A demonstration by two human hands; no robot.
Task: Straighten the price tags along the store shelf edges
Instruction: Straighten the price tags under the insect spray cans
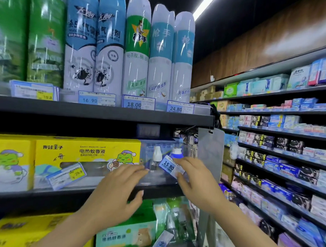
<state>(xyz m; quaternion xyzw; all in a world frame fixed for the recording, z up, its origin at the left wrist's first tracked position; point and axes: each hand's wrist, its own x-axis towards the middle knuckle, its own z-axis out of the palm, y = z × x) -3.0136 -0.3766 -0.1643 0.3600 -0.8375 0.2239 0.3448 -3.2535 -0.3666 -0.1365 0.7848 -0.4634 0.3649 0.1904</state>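
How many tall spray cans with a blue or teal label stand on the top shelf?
4: two blue-topped cans side by side left of the green-labelled can, two teal-labelled cans right of it. More may hide behind.

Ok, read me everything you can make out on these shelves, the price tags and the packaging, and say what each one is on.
"16 90": top shelf price tag
"18.00": next tag
"24.80": end tag
"15.80": tilted tag that the right hand pinches
"29.9": tilted yellow-sticker tag
"电热蚊香液": yellow box
"枪手": green spray can
Far-left tag, barcodes, small print and the right aisle's labels: too blurred to read.
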